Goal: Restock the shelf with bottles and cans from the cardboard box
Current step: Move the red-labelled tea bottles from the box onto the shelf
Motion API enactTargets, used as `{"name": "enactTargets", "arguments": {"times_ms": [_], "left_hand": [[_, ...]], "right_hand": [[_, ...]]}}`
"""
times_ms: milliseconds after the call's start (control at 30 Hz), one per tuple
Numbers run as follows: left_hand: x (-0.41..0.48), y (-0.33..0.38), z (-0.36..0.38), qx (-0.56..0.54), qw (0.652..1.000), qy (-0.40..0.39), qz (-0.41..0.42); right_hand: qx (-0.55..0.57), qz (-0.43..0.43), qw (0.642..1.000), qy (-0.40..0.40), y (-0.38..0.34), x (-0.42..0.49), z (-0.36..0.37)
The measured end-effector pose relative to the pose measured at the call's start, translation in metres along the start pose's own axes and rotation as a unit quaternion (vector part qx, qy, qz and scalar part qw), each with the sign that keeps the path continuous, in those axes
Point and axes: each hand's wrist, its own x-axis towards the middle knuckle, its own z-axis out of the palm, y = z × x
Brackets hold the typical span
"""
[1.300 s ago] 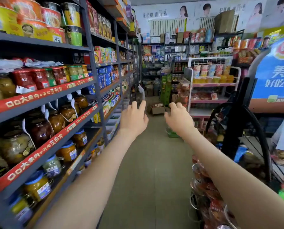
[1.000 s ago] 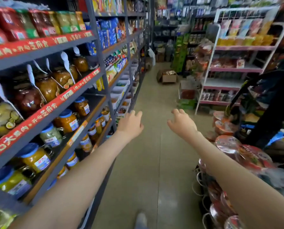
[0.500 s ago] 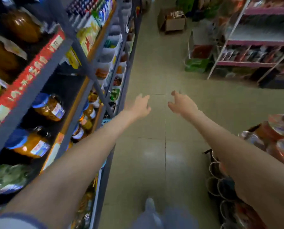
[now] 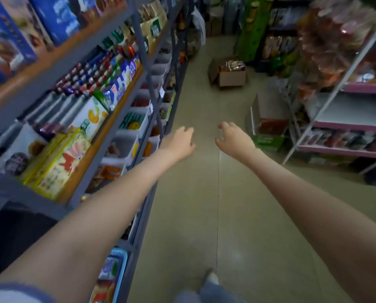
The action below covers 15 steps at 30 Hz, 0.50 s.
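While both arms stretch forward, left hand [image 4: 178,142] and right hand [image 4: 235,141] hold nothing, fingers loose -- approach step, I'd say. Cardboard box [image 4: 231,78] sits open on the floor well ahead, near the shelf [image 4: 40,73]. Next move -- walk up, crouch, grab stock.

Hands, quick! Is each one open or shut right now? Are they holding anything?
Left hand: open, holding nothing.
Right hand: open, fingers loosely curled, holding nothing.
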Motion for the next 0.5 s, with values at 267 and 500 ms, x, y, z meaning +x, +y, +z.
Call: {"name": "enactTargets", "arguments": {"times_ms": [267,500], "left_hand": [[0.244,-0.027,-0.048,-0.013,0.999,0.05,0.003],[0.49,-0.06,-0.091,-0.01,0.997,0.072,0.035]], "right_hand": [[-0.013,-0.042,0.999,0.004,0.039,0.253,-0.029],[-0.033,-0.023,0.999,0.002,0.101,0.48,-0.067]]}}
